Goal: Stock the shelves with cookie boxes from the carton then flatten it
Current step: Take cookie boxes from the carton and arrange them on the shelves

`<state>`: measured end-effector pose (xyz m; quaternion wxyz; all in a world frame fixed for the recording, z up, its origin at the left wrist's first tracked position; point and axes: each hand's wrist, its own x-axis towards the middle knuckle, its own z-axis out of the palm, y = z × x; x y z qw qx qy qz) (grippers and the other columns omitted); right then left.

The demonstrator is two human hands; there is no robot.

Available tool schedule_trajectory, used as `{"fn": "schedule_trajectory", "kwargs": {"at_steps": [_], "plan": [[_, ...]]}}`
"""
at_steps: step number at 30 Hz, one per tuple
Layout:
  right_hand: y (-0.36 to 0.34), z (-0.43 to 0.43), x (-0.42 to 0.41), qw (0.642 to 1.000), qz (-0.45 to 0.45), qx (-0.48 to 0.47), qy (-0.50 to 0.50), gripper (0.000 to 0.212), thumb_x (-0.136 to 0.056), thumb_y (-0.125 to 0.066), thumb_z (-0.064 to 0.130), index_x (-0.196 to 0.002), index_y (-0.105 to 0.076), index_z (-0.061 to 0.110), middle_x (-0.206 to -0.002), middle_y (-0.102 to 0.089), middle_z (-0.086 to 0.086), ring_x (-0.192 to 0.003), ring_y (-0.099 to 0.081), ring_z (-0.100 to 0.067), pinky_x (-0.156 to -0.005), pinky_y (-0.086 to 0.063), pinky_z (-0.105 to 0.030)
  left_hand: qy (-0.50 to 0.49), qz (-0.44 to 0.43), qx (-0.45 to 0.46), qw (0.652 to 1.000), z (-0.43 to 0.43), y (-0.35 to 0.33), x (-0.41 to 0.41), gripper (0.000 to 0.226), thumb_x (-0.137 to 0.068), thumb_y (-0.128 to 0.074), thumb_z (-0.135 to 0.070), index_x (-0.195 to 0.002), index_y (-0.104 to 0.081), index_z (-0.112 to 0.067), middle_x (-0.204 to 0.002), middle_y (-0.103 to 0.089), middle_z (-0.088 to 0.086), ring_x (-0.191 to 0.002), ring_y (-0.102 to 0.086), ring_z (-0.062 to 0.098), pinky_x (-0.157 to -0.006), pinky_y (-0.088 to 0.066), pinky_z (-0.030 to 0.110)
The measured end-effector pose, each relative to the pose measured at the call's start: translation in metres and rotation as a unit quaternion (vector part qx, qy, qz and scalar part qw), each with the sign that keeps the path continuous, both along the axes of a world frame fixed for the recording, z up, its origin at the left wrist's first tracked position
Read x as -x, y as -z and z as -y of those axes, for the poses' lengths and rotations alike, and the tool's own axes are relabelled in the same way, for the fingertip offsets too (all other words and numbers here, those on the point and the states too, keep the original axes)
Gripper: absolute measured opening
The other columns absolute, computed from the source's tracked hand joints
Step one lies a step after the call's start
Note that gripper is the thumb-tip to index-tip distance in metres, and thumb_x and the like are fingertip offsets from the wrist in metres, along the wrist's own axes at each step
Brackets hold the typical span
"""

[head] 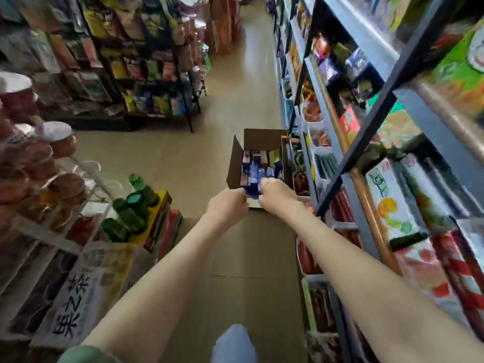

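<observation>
An open brown carton (234, 163) stands on the aisle floor against the foot of the right-hand shelving, its flaps up. Several blue and purple cookie boxes (255, 171) stand packed inside it. Both my arms reach forward to the carton's near side. My left hand (227, 203) and my right hand (275, 193) are closed, close together, on a blue cookie box (252, 194) at the near edge of the carton. My fingers hide most of that box.
Blue metal shelving (366, 142) full of snack packs lines the right side. At left, a rack holds cup noodles (56, 140) and a yellow crate of green-capped bottles (136, 205). A flattened cardboard sheet (251, 258) lies on the floor below my arms.
</observation>
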<state>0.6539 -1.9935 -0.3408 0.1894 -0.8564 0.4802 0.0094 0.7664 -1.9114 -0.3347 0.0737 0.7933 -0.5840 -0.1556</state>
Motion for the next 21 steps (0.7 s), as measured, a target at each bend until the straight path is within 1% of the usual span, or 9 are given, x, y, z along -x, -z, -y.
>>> {"fn": "schedule_trajectory", "kwargs": {"at_steps": [3,6,10,13,16,19,21], "plan": [[0.02,0.085,-0.054,1.0,-0.007,-0.016,-0.006,0.02,-0.089,-0.048,0.01,-0.108,-0.052,0.006,-0.114,-0.056,-0.014,-0.107,-0.055,-0.032,-0.074,-0.042,-0.035,-0.017,-0.016,-0.007,1.0,0.09,0.016,-0.047,0.023,-0.093,-0.044,-0.023,-0.106,-0.06,-0.013,-0.106,-0.065,0.01,-0.098,-0.06,0.031,-0.074,-0.045,0.03],[0.043,0.168,-0.102,0.999,-0.028,-0.025,0.0,0.022,-0.09,-0.048,0.009,-0.111,-0.051,0.006,-0.114,-0.056,-0.012,-0.106,-0.054,-0.031,-0.073,-0.039,-0.033,-0.022,-0.036,-0.028,0.999,0.183,0.036,-0.092,0.024,-0.093,-0.044,-0.022,-0.106,-0.061,-0.013,-0.104,-0.065,0.009,-0.094,-0.061,0.03,-0.069,-0.043,0.029],[0.058,0.266,-0.153,0.998,-0.032,-0.055,0.016,0.021,-0.092,-0.047,0.012,-0.111,-0.051,0.007,-0.117,-0.055,-0.014,-0.107,-0.054,-0.033,-0.079,-0.044,-0.038,-0.014,-0.043,-0.05,0.998,0.29,0.039,-0.139,0.025,-0.094,-0.042,-0.025,-0.107,-0.06,-0.013,-0.103,-0.065,0.009,-0.093,-0.061,0.029,-0.067,-0.042,0.03],[0.059,0.328,-0.18,0.996,-0.026,-0.08,0.023,0.019,-0.091,-0.046,0.01,-0.109,-0.051,0.006,-0.115,-0.056,-0.015,-0.104,-0.055,-0.032,-0.078,-0.045,-0.037,0.007,-0.035,-0.067,0.997,0.356,0.033,-0.169,0.025,-0.095,-0.042,-0.025,-0.109,-0.058,-0.013,-0.102,-0.065,0.008,-0.091,-0.062,0.028,-0.065,-0.043,0.031],[0.066,0.387,-0.198,0.994,-0.032,-0.092,0.041,0.02,-0.09,-0.047,0.009,-0.109,-0.05,0.004,-0.114,-0.055,-0.016,-0.105,-0.054,-0.033,-0.074,-0.041,-0.036,0.015,-0.026,-0.078,0.997,0.424,0.042,-0.193,0.026,-0.096,-0.04,-0.026,-0.109,-0.058,-0.012,-0.102,-0.065,0.009,-0.092,-0.062,0.03,-0.067,-0.046,0.033],[0.087,0.444,-0.214,0.991,-0.036,-0.117,0.058,0.015,-0.09,-0.048,0.009,-0.104,-0.05,0.009,-0.115,-0.054,-0.016,-0.105,-0.054,-0.033,-0.071,-0.037,-0.034,0.016,-0.036,-0.091,0.995,0.482,0.066,-0.209,0.026,-0.097,-0.038,-0.027,-0.105,-0.056,-0.009,-0.101,-0.064,0.011,-0.089,-0.061,0.031,-0.064,-0.042,0.031],[0.103,0.479,-0.225,0.99,-0.036,-0.121,0.067,0.017,-0.091,-0.049,0.01,-0.107,-0.051,0.008,-0.116,-0.054,-0.014,-0.106,-0.054,-0.032,-0.071,-0.038,-0.033,0.019,-0.048,-0.1,0.994,0.514,0.082,-0.22,0.024,-0.096,-0.039,-0.026,-0.102,-0.054,-0.008,-0.1,-0.064,0.012,-0.09,-0.06,0.032,-0.063,-0.04,0.031]]}}
